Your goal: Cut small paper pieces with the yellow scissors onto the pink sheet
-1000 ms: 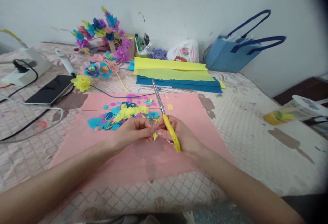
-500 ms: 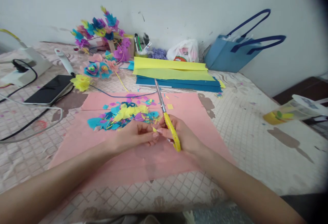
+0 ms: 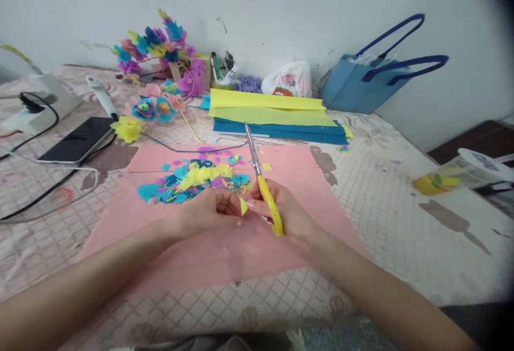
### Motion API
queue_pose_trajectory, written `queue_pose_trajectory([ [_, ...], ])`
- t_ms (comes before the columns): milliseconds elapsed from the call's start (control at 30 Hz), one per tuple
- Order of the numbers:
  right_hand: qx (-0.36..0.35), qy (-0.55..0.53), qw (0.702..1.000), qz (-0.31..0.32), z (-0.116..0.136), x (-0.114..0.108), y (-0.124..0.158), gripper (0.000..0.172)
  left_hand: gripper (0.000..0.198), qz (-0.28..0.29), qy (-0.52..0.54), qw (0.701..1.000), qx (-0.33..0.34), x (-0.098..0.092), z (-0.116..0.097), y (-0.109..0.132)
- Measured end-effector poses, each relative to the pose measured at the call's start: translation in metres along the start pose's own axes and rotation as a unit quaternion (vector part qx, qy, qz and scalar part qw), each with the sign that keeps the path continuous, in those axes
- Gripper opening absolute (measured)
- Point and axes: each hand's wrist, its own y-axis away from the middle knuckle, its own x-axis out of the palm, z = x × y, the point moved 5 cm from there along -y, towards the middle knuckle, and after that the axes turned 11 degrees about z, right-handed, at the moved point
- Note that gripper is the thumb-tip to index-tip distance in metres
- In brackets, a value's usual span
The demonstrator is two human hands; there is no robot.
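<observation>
A small yellow paper piece (image 3: 243, 206) stands between my two hands, its edge at the tips of my right thumb and finger. My right hand (image 3: 283, 209) also holds scissors (image 3: 265, 190) with yellow handles, their blades closed and pointing away from me. Beside the paper piece, my left hand (image 3: 211, 209) has loosely curved fingers, with a gap between thumb and fingers. Whether its fingertips touch the piece I cannot tell. Both hands are over a pink paper sheet (image 3: 289, 257). Just beyond my left hand lies a pile of blue, yellow and purple paper scraps (image 3: 176, 185).
Folded yellow paper (image 3: 265, 99) lies on dark blue paper (image 3: 305, 134). Paper flowers (image 3: 160, 46), a phone (image 3: 78, 139) and cables are at left. A blue bag (image 3: 357, 83) stands at the back right, and a plastic cup (image 3: 453, 174) lies at the right edge.
My left thumb and fingers have parted and the thumb has moved down, so more of the yellow paper piece shows. The scissors have barely moved.
</observation>
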Motion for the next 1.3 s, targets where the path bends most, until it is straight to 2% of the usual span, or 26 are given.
queue_pose_trajectory([
  [133, 0.0, 0.013, 1.0, 0.001, 0.0, 0.0, 0.0, 0.039, 0.016, -0.054, -0.008, 0.998, 0.009, -0.003, -0.011, 0.002],
  [200, -0.004, 0.023, 1.0, 0.002, 0.001, 0.001, 0.0, 0.039, 0.018, -0.063, -0.003, 0.998, 0.02, -0.003, -0.016, 0.004],
  [500, 0.048, 0.003, 0.999, 0.007, 0.003, 0.006, 0.003, 0.041, 0.02, -0.042, -0.019, 0.999, 0.018, -0.007, -0.017, 0.005],
  [800, 0.019, 0.013, 1.0, 0.0, 0.0, 0.004, 0.0, 0.044, 0.02, -0.039, -0.003, 0.999, 0.021, -0.006, -0.016, 0.004],
  [967, -0.011, 0.07, 0.997, 0.043, 0.005, 0.006, 0.004, 0.042, 0.02, -0.055, 0.034, 0.997, 0.031, -0.022, -0.021, 0.009],
  [1167, -0.04, 0.221, 0.973, 0.057, 0.01, 0.007, 0.009, 0.038, 0.023, -0.079, 0.068, 0.993, 0.06, -0.048, -0.033, 0.017],
  [1300, -0.029, 0.251, 0.966, 0.061, 0.009, 0.009, 0.009, 0.033, 0.025, -0.082, 0.076, 0.99, 0.083, -0.054, -0.043, 0.022],
])
